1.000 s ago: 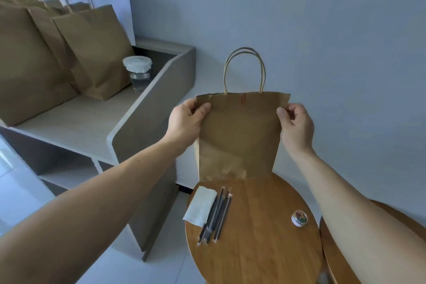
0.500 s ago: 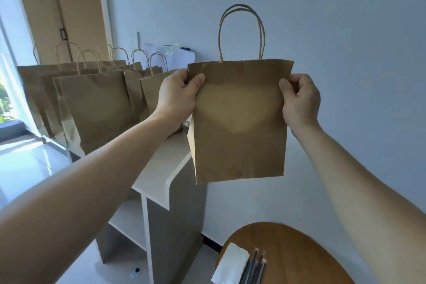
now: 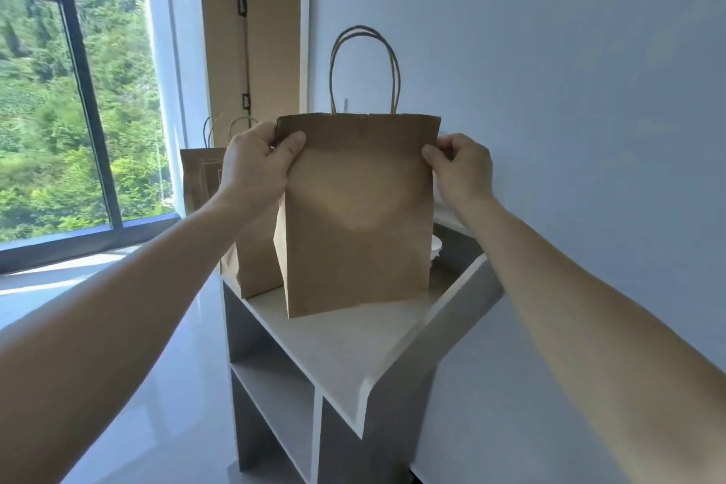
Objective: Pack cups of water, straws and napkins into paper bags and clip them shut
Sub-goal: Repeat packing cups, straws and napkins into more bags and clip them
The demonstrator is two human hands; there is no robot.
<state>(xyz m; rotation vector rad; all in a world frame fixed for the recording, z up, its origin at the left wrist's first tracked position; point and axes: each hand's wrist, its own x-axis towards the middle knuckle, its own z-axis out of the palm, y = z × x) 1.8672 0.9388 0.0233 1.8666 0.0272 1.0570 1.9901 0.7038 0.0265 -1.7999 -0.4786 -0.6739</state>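
Note:
A brown paper bag (image 3: 355, 232) with twisted handles is held upright over the grey shelf unit (image 3: 353, 350), its bottom edge at or just above the shelf top. My left hand (image 3: 255, 165) pinches the bag's upper left corner, thumb on the front. My right hand (image 3: 461, 169) pinches the upper right corner. The bag's top is folded flat. A white cup lid (image 3: 436, 246) peeks out behind the bag's right side.
More brown paper bags (image 3: 251, 251) stand on the shelf behind and left of the held one. The shelf has a raised side wall (image 3: 444, 326) at right and open compartments below. A large window (image 3: 78, 110) is at left, a plain wall at right.
I have carried the bag from above the round wooden table leftward over to the shelf. The table, straws and napkin have left the view. Both hands keep their grip.

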